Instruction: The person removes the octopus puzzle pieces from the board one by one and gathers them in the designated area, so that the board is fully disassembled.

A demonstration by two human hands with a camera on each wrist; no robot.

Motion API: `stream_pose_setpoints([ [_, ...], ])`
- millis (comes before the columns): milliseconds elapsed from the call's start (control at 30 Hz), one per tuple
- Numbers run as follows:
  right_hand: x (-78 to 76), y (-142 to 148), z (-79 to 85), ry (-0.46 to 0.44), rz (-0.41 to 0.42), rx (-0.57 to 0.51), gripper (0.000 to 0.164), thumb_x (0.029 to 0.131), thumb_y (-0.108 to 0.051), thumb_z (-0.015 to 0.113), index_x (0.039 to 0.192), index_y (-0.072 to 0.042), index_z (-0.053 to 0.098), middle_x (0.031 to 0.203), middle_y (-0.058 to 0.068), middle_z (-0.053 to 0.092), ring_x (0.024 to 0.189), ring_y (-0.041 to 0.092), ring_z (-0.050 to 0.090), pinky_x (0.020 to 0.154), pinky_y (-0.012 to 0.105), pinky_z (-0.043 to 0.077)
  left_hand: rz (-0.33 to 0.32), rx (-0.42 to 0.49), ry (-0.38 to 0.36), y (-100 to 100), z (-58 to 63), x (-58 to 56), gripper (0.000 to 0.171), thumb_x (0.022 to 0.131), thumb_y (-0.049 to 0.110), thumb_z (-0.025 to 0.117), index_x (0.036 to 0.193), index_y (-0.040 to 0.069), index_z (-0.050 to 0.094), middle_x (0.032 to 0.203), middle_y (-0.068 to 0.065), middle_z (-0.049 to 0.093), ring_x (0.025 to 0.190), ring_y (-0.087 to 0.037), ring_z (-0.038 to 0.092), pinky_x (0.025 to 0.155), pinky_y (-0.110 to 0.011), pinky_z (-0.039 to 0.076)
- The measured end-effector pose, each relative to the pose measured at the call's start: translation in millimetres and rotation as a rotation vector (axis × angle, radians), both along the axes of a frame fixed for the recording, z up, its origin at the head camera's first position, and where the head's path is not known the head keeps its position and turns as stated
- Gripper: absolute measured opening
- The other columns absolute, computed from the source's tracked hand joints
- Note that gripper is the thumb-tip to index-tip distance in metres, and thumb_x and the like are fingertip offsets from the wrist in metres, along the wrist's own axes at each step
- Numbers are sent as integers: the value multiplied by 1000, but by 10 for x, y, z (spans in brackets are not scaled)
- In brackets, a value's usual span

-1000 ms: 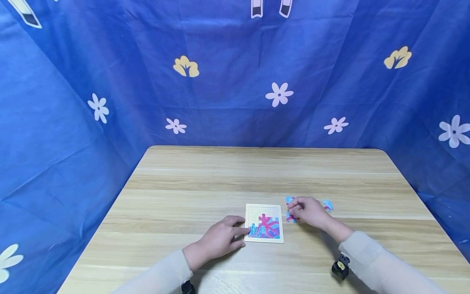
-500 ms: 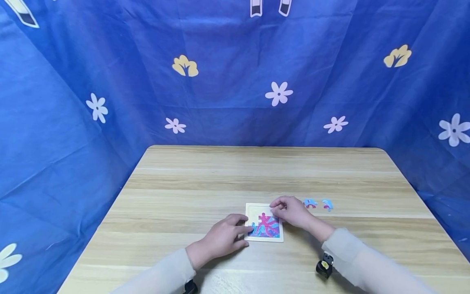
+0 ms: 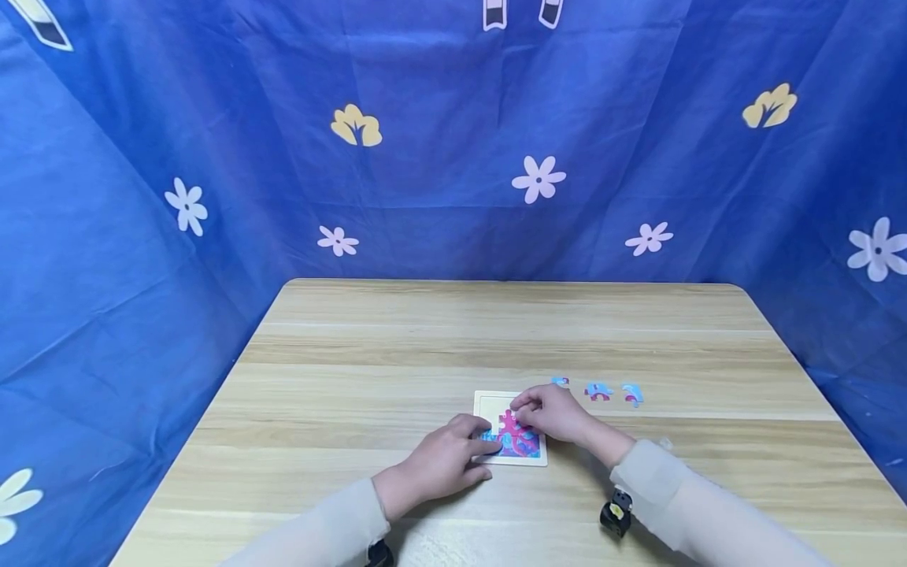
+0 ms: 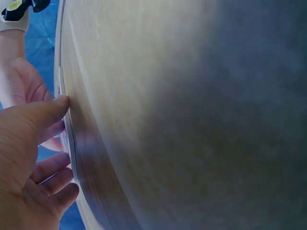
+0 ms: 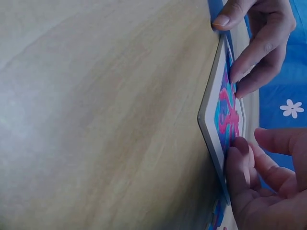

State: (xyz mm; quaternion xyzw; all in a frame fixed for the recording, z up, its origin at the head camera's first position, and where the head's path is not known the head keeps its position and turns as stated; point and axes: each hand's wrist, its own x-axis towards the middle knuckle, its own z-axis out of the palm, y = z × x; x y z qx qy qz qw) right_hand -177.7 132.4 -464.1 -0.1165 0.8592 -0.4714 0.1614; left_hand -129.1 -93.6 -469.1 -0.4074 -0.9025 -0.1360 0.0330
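A square jigsaw board (image 3: 531, 462) with a pale rim lies on the table, partly filled with a pink octopus picture (image 3: 506, 425). My left hand (image 3: 442, 465) rests at its left side, fingers extended over the picture and thumb by the near edge, as the right wrist view shows. Over the upper right of the picture, my right hand (image 3: 556, 413) has its fingertips together, pinching a jigsaw piece that the fingers almost wholly hide. Loose blue and pink jigsaw pieces (image 3: 598, 391) lie right of the board, one of them (image 3: 561, 381) just behind the right hand.
The wood-grain table (image 3: 397, 339) reaches back to a blue curtain (image 3: 425, 197) with white flowers. A small black camera (image 3: 615, 516) sits at the right wrist, below the pale sleeve (image 3: 659, 480).
My right hand has moved left from the loose pieces to the board, then slightly further over the picture. My left hand has slid a little right, its fingers further over the board.
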Motion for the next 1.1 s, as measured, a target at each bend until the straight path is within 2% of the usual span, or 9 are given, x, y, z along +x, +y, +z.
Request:
stream_pose_setpoints([
  [167, -4, -14, 1, 17, 20, 33, 16, 84, -6, 68, 99, -2, 72, 75, -1, 66, 61, 10, 58, 56, 27, 51, -5, 11, 1, -1, -21, 1, 40, 83, 35, 73, 117, 15, 70, 123, -11, 56, 115, -23, 52, 94, -32, 47],
  [467, -29, -32, 4, 51, 41, 98, 13, 83, -7, 69, 95, -6, 72, 76, -4, 63, 68, 11, 55, 63, 28, 48, -11, 20, 4, -4, -43, -13, 39, 83, 35, 73, 116, 14, 70, 123, -11, 56, 115, -23, 52, 93, -33, 48],
  [633, -30, -31, 9, 23, 31, 61, 12, 83, -6, 69, 95, -6, 68, 77, -3, 63, 69, 11, 57, 63, 27, 48, -9, 25, 4, 1, -46, -10, 39, 83, 35, 73, 116, 15, 71, 122, -10, 56, 115, -22, 51, 93, -33, 48],
  [867, -30, -24, 5, 31, 45, -2, 9, 85, -1, 65, 94, -3, 64, 76, 1, 67, 63, 11, 58, 58, 25, 48, -1, 20, -3, 5, -42, -2, 39, 83, 36, 73, 116, 15, 71, 123, -10, 56, 114, -22, 52, 93, -32, 48],
  [933, -27, -27, 2, 30, 36, -8, 9, 85, -1, 65, 94, -4, 64, 75, 1, 67, 65, 11, 60, 59, 24, 49, 0, 16, -6, 6, -43, -1, 39, 83, 36, 72, 116, 15, 71, 123, -10, 56, 114, -22, 52, 93, -32, 48],
  [1100, -19, -11, 11, -14, -6, -65, 11, 86, 0, 63, 96, -3, 63, 76, 2, 68, 65, 14, 63, 52, 25, 49, 2, 19, -11, 6, -39, 3, 39, 83, 35, 73, 116, 15, 71, 122, -10, 57, 114, -22, 52, 92, -32, 48],
])
